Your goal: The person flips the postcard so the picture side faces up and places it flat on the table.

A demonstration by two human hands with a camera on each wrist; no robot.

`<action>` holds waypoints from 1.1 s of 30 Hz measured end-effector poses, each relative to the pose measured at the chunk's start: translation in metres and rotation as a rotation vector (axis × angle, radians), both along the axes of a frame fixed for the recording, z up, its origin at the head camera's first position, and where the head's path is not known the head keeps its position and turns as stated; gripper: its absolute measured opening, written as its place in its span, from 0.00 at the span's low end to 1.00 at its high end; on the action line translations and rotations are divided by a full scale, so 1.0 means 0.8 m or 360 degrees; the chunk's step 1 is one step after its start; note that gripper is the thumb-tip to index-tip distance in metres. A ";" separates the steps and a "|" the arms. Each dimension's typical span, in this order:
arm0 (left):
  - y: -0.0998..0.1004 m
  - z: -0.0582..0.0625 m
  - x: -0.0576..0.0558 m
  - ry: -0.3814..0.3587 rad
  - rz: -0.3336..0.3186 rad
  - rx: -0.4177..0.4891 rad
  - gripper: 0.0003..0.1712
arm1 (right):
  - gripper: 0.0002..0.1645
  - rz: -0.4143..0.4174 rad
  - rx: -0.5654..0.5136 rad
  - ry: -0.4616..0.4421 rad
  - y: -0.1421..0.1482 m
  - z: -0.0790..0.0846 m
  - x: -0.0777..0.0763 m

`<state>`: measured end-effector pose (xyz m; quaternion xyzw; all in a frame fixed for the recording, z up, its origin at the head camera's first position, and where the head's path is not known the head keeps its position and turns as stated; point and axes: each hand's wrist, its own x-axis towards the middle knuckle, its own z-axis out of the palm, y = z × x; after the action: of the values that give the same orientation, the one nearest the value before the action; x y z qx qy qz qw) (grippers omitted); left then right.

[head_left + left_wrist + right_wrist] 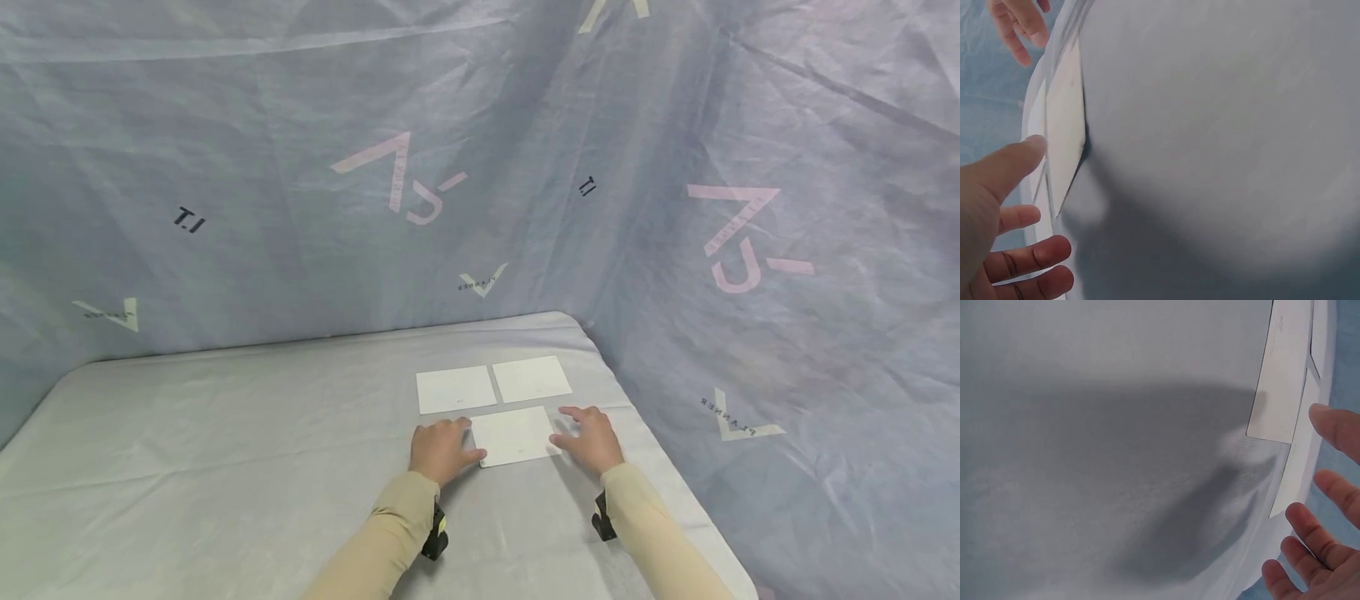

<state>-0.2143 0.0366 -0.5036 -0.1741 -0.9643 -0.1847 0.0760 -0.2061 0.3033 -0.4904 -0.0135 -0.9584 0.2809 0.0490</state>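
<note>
Three blank-looking white rectangular cards lie flat on the cloth-covered surface. The nearest card (516,437) sits between my two hands, a tiny mark near its front edge. Behind it are a left card (456,390) and a right card (531,379), side by side with a narrow gap. My left hand (438,450) is at the nearest card's left edge, thumb and fingers spread apart. On the opposite side, my right hand (594,443) has loosely bent, parted fingers, its thumb by the card's right edge. Neither hand grips anything; whether the fingertips touch the card I cannot tell.
Pale grey cloth (225,450) covers the surface, with slight creases. A blue-grey printed curtain (262,167) hangs behind it and another curtain side (825,333) along the right edge. A black wrist device (436,533) is on the left sleeve, another (603,518) on the right.
</note>
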 end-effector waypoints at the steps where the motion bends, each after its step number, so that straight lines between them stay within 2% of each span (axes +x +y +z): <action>1: 0.001 -0.001 0.000 -0.0025 0.0004 0.0004 0.33 | 0.32 -0.0001 0.0005 -0.0003 0.000 0.000 0.000; 8: 0.007 -0.005 -0.001 -0.0078 0.0035 -0.0025 0.40 | 0.33 0.0006 0.0024 -0.0023 -0.005 0.001 -0.002; 14: 0.010 -0.007 -0.009 -0.0088 0.0044 -0.0038 0.43 | 0.34 0.0026 0.0072 -0.0001 -0.007 -0.003 -0.008; 25: 0.013 -0.010 -0.013 -0.0135 0.0040 -0.0062 0.46 | 0.36 0.0031 0.0120 -0.0080 -0.020 0.001 -0.015; 33: 0.015 -0.003 -0.015 -0.0260 0.0041 -0.0049 0.49 | 0.38 0.0016 0.0174 -0.0125 -0.023 -0.005 -0.024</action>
<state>-0.2262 0.0487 -0.5062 -0.1470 -0.9721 -0.1825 -0.0033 -0.2252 0.2852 -0.4947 -0.0169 -0.9736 0.2275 0.0106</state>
